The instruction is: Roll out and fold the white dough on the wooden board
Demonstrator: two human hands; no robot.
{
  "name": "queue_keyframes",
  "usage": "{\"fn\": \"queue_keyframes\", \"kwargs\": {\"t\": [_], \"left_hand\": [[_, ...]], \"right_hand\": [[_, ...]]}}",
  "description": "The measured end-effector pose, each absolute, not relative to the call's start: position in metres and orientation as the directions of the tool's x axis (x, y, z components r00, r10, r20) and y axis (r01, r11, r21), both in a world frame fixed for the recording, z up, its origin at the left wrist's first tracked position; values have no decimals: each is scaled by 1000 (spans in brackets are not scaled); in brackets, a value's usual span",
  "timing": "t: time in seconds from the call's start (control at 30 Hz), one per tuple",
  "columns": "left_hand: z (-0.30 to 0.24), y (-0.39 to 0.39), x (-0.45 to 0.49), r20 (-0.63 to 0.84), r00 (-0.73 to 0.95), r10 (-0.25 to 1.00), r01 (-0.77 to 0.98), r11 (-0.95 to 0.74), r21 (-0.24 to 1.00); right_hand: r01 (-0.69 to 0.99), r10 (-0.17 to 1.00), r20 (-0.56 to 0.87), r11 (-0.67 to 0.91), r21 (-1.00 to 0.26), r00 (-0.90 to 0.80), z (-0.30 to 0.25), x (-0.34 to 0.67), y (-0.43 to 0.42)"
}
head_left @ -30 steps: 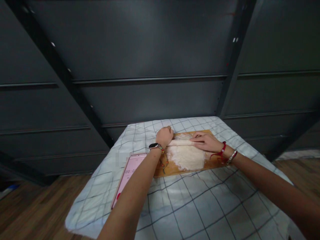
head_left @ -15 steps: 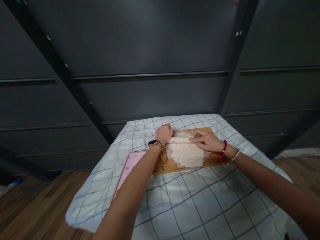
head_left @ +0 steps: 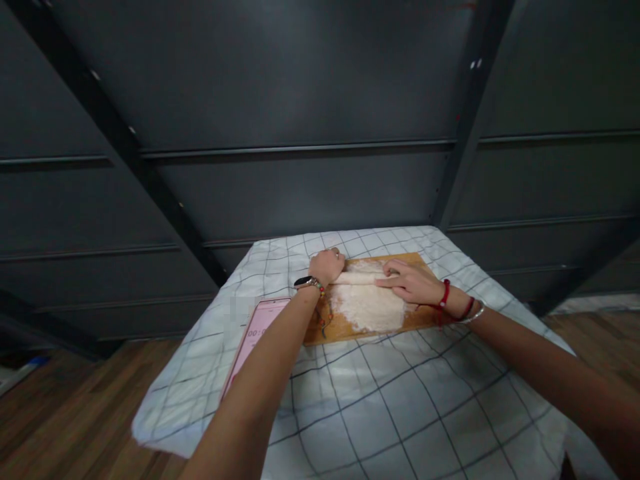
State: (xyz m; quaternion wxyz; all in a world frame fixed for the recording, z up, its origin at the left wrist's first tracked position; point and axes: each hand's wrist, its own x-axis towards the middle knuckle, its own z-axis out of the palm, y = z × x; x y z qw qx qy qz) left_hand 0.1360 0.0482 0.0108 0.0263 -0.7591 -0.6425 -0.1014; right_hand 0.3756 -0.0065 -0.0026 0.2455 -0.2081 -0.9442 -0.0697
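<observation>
A pale, floury rolling pin (head_left: 356, 277) lies crosswise over the far part of a flat, rolled-out sheet of dough (head_left: 373, 310). My left hand (head_left: 327, 265) is closed around its left end, knuckles up. On the right part, my right hand (head_left: 411, 283) grips it with the index finger stretched along the pin. Both ends of the pin are hidden by my hands. Under the dough is a wooden board (head_left: 345, 328) dusted with flour. A bead bracelet's cord dangles from my left wrist over the board's left side.
A phone (head_left: 260, 320) with a pink screen showing a timer lies left of the board, partly covered by my left forearm. A white checked cloth (head_left: 360, 400) covers the table. Dark metal panels (head_left: 320, 193) stand right behind the table's far edge.
My right hand's fingers have shifted slightly along the pin, and the bracelets on that wrist have moved. Both hands keep their hold, with the dough much the same.
</observation>
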Motion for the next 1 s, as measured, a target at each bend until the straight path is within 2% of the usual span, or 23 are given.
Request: {"fn": "queue_keyframes", "kwargs": {"t": [0.3,0.4,0.6,0.8,1.0], "left_hand": [[11,48,136,177,144,974,981,-164,106],[12,47,136,176,137,975,982,-157,108],[10,47,135,209,150,966,976,-178,127],[10,47,136,216,138,967,975,-170,140],[9,46,135,239,144,960,972,-183,149]], "right_hand": [[436,352,461,895,89,-815,-4,374,-8],[450,389,462,893,25,-797,-3,375,-9],[481,510,492,855,-195,-706,1,378,-6],[512,554,477,828,-229,-682,1,370,-6],[482,547,452,837,-260,-705,4,370,-7]]}}
